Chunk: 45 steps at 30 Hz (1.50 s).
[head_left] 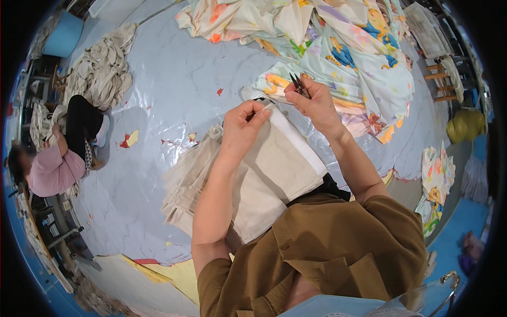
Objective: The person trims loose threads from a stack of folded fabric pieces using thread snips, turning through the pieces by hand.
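Note:
Across my lap lies a beige cloth piece (282, 158) with a white band along its right edge. My left hand (244, 127) pinches this cloth at its far corner, thumb and fingers pressed together. A little to the right, my right hand (317, 105) is closed around small dark thread snips (299, 84), their pointed blades facing up and away, apart from the cloth. A stack of similar beige cloth pieces (193, 179) fans out to the left, under my left forearm.
A large heap of patterned fabric (338, 58) spreads over the grey-blue floor sheet (158, 68) ahead. At far left a person in a pink top (55, 169) sits beside crumpled beige cloth (103, 66). A light blue bin (63, 34) and a white plastic crate (425, 31) stand farther off.

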Each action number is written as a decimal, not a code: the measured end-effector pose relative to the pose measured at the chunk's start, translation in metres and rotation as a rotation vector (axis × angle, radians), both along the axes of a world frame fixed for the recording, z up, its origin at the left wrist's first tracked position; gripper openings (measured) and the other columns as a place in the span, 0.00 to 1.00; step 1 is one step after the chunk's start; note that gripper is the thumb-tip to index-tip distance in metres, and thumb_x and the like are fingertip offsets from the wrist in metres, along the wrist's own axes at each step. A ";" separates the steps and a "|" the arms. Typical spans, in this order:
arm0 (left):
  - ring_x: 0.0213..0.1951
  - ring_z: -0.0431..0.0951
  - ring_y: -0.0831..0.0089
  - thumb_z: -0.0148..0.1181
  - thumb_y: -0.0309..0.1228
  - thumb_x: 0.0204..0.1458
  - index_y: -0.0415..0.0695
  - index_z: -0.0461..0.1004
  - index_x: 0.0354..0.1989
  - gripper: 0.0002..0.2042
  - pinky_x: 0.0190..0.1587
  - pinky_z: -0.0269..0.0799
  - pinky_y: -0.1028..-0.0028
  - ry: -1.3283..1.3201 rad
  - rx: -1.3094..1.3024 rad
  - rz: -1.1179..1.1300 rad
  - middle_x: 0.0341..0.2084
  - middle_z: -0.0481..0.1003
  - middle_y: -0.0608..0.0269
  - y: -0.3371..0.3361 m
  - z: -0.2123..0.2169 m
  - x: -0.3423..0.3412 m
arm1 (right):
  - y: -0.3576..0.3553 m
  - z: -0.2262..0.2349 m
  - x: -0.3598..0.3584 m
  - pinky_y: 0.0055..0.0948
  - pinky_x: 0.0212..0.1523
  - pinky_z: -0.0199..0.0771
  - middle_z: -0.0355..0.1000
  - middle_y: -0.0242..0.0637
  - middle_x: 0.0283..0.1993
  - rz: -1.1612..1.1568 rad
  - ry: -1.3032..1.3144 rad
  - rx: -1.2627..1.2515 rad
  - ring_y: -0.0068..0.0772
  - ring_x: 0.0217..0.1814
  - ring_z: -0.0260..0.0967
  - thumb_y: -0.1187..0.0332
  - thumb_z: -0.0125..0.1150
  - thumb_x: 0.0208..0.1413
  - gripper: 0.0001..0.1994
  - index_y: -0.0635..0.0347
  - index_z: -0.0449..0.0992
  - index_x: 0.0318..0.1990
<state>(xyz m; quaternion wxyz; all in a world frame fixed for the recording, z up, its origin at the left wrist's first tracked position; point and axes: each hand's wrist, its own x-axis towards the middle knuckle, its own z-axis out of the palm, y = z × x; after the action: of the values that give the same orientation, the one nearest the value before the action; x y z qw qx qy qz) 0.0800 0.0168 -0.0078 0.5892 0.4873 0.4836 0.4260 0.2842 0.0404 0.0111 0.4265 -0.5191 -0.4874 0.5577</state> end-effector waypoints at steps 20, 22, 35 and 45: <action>0.29 0.70 0.87 0.62 0.25 0.57 0.39 0.77 0.36 0.03 0.33 0.64 0.85 -0.109 -0.101 -0.050 0.27 0.75 0.74 -0.001 -0.004 -0.004 | 0.000 -0.007 0.014 0.17 0.33 0.63 0.72 0.25 0.33 -0.032 -0.268 0.203 0.12 0.31 0.62 0.70 0.63 0.58 0.10 0.66 0.78 0.45; 0.29 0.70 0.87 0.62 0.24 0.57 0.39 0.76 0.37 0.03 0.34 0.66 0.84 -0.125 -0.105 -0.057 0.28 0.76 0.73 -0.002 -0.009 -0.002 | -0.008 -0.006 0.020 0.16 0.35 0.64 0.73 0.25 0.35 0.000 -0.119 0.117 0.12 0.33 0.63 0.70 0.63 0.59 0.12 0.67 0.78 0.47; 0.33 0.72 0.85 0.61 0.22 0.57 0.38 0.76 0.40 0.05 0.39 0.67 0.84 -0.071 -0.006 0.064 0.32 0.77 0.70 0.006 -0.014 0.001 | -0.116 0.003 0.086 0.18 0.26 0.55 0.67 0.21 0.25 0.339 -0.129 -0.464 0.10 0.27 0.56 0.68 0.70 0.52 0.09 0.65 0.78 0.32; 0.34 0.78 0.60 0.70 0.32 0.43 0.42 0.76 0.41 0.17 0.36 0.73 0.66 0.595 0.547 -0.366 0.40 0.75 0.58 -0.058 0.032 0.056 | -0.144 0.022 0.088 0.15 0.21 0.58 0.75 0.27 0.25 0.188 -0.138 -0.424 0.09 0.21 0.61 0.65 0.67 0.57 0.09 0.60 0.78 0.32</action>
<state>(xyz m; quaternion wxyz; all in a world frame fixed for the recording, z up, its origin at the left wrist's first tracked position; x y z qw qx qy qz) 0.1363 -0.0408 0.0242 0.3394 0.8044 0.4073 0.2680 0.3725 -0.1038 0.0327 0.2198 -0.5862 -0.4335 0.6482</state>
